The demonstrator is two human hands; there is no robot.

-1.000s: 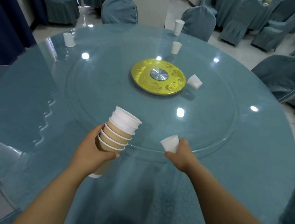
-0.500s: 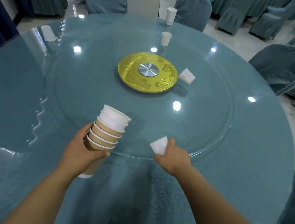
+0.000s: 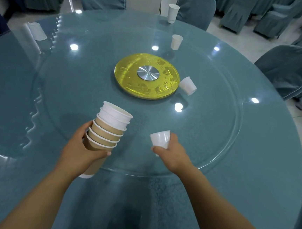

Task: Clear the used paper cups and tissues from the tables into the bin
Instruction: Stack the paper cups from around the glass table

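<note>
From the head view we count four loose cups around the gold disc (image 3: 146,76): one tipped cup (image 3: 187,85) just right, two cups (image 3: 176,42) beyond, one (image 3: 38,31) far left. Left hand (image 3: 81,147) fingers wrap a stack (image 3: 106,130) near it; right hand (image 3: 170,150) fingers clamp one small cup (image 3: 160,138).

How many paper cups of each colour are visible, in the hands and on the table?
White cups: 7 (4 on the table, 2 in the stack, 1 in the right hand)
Brown cups: 4, all in the stack
Total: 11
</note>
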